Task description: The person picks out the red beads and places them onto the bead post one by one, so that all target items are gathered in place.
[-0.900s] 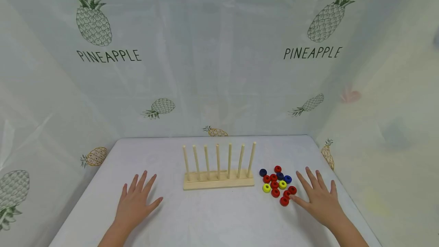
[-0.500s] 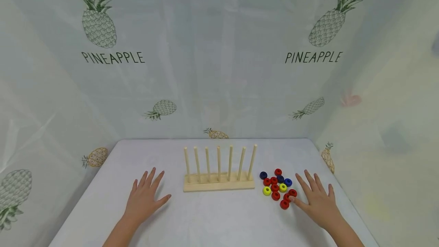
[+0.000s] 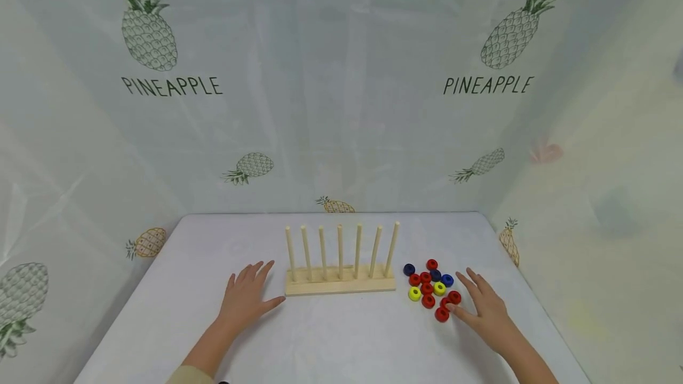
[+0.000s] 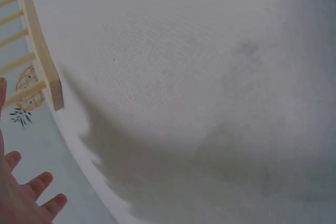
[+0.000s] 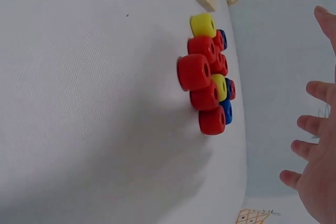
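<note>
Wooden peg rack (image 3: 340,289) at lower centre and coloured rings (image 3: 427,293) at lower right, seemingly placed for easy reach, lie between your left hand (image 3: 244,301) and right hand (image 3: 488,316), both empty, fingers loosely spread.

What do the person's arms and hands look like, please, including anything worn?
The left hand and right hand wear no gloves. A plain beige cloth sleeve shows on the left forearm at the picture's edge; the visible right forearm is bare.

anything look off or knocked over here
Nothing clearly stands out. The wooden peg rack stands upright, and the beads lie loosely clustered beside it. Its end pegs seem to splay outward, perhaps just from the lens.
</note>
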Available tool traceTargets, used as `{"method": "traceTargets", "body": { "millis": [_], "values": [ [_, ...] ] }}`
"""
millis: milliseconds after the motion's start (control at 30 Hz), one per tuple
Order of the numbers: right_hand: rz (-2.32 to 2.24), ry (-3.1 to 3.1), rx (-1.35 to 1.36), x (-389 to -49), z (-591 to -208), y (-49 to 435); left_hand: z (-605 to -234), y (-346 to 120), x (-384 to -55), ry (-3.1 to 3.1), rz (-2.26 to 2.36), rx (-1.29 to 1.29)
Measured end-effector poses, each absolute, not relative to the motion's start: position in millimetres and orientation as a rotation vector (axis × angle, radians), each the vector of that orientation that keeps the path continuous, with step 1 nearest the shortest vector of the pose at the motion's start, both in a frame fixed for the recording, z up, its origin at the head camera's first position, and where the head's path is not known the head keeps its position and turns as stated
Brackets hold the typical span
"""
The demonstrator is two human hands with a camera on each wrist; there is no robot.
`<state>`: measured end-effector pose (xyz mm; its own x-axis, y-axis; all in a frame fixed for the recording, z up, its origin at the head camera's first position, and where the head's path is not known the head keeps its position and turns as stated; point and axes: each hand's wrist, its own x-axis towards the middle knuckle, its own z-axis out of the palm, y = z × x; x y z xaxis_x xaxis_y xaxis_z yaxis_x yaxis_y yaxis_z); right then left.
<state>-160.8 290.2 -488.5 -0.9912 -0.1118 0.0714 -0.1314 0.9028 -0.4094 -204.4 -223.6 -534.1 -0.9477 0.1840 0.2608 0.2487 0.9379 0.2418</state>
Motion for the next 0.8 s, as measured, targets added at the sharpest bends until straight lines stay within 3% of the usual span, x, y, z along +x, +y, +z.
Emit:
{"method": "traceTargets", "body": {
  "millis": [800],
  "values": [
    [1.112, -3.014, 0.034, -175, -512, 262, -537, -203, -250, -3.138, -0.871, -0.291]
  ]
}}
